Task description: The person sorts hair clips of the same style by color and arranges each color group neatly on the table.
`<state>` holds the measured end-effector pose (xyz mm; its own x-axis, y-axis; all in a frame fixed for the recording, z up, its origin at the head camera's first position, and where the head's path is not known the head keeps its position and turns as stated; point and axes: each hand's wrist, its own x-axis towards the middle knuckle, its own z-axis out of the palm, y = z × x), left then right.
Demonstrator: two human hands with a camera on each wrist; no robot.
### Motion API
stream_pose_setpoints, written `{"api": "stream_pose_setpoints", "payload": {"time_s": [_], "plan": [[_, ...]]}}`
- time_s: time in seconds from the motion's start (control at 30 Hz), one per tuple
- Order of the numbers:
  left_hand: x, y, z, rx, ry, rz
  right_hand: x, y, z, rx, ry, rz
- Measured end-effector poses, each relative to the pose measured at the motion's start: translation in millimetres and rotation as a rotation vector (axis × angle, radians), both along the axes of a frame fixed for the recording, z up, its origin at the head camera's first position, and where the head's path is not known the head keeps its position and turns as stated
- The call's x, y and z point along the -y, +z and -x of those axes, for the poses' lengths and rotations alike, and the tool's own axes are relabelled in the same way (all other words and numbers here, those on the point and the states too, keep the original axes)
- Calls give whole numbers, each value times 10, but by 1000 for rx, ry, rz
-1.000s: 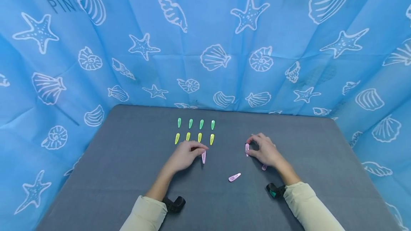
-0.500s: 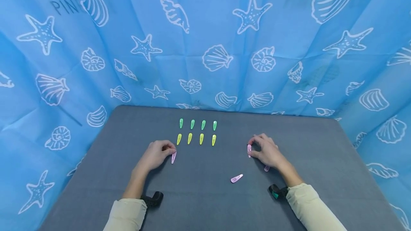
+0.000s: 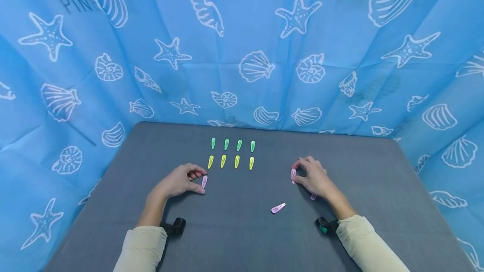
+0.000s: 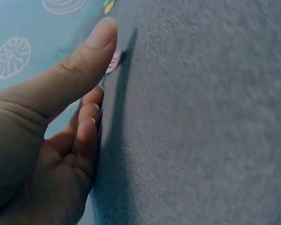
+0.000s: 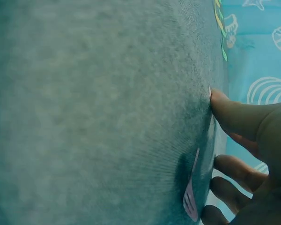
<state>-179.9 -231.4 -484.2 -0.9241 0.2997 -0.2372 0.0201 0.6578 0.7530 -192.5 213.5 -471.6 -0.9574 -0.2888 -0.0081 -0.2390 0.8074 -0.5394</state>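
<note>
A pink snap hair clip (image 3: pixel 204 181) lies at the left, below the yellow row. My left hand (image 3: pixel 180 183) has index finger and thumb at its two ends; in the left wrist view that clip (image 4: pixel 114 63) shows partly behind the thumb. On the right, my right hand (image 3: pixel 313 177) pinches a second pink hair clip (image 3: pixel 293 175) between thumb and index finger. Another pink hair clip (image 3: pixel 313 197) is partly hidden under that hand, seen better as the clip (image 5: pixel 190 201) in the right wrist view. One more pink hair clip (image 3: pixel 278 208) lies slanted between the hands.
Green hair clips (image 3: pixel 227 144) form a row near the back of the grey table (image 3: pixel 242 238). Below it runs a row of yellow hair clips (image 3: pixel 223 161). A blue curtain (image 3: pixel 257 24) with shell and starfish prints hangs behind and at both sides.
My left hand has moved left with a pink hair clip and set it below the leftmost yellow one. Its thumb has shifted to the clip's lower end. My right hand stays nearly still.
</note>
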Motion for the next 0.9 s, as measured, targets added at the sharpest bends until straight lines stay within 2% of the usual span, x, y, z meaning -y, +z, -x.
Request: {"api": "stream_pose_setpoints", "payload": {"time_s": [0.2, 0.3, 0.5, 0.63, 0.77, 0.9], "plan": [[-6, -6, 0, -6, 1, 15, 30, 34, -18, -98, -23, 32], [-6, 2, -15, -2, 8, 15, 90, 99, -28, -117, -22, 53], [-11, 12, -18, 0, 23, 24, 322, 324, -20, -65, -14, 137], [-22, 11, -9, -11, 25, 38, 541, 416, 13, -23, 17, 200], [-21, -3, -15, -3, 31, 35, 821, 433, 28, 20, 62, 252], [-13, -9, -15, 1, 31, 32, 1139, 374, 41, 57, 106, 285]]}}
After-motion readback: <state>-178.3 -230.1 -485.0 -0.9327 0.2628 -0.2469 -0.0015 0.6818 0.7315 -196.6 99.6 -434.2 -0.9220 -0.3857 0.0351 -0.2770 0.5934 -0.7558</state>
